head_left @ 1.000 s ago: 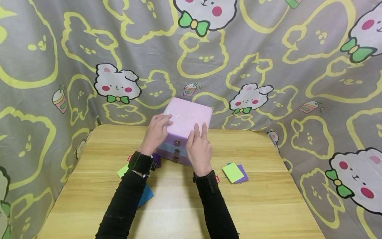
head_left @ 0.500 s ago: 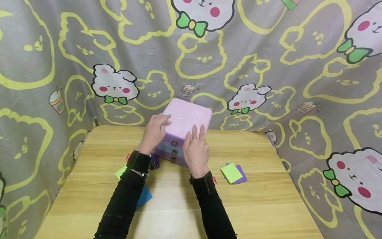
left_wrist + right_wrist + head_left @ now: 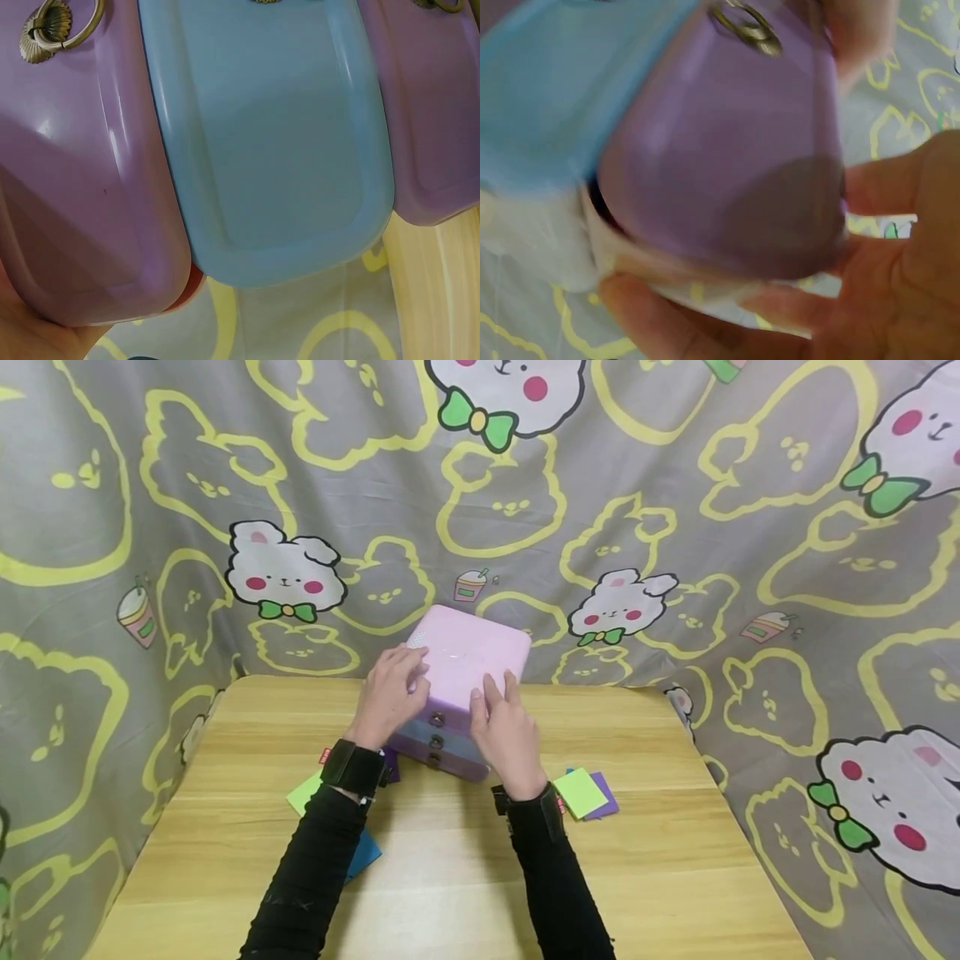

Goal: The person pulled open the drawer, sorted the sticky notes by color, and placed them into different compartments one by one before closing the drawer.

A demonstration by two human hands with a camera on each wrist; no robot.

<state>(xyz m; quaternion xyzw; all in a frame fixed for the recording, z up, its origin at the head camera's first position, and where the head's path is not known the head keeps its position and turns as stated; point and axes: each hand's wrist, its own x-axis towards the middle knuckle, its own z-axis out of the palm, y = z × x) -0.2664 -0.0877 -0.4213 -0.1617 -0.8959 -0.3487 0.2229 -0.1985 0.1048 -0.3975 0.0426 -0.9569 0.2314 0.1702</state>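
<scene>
A small three-drawer chest (image 3: 476, 652) with a pink top stands near the table's back. Its purple top drawer (image 3: 720, 150), blue middle drawer (image 3: 277, 135) and purple bottom drawer (image 3: 439, 97) carry metal ring pulls and are pushed in. My left hand (image 3: 386, 693) lies at the top's left front edge, fingers bent over the top. At the front right corner, my right hand (image 3: 510, 735) touches the top with its fingers spread. The right wrist view, partly blurred, shows these fingers around the corner beside the top drawer.
Right of the chest lie a green sticky-note pad (image 3: 580, 792) and a purple pad (image 3: 603, 802), overlapping. Beside the left arm are a green pad (image 3: 303, 793) and a blue pad (image 3: 365, 853), partly hidden. A patterned curtain (image 3: 390, 502) surrounds the wooden table (image 3: 442, 893).
My right hand has shifted slightly right, uncovering more of the chest's lower right corner. The left hand's thumb and fingers have bent a little more. The chest stays in place.
</scene>
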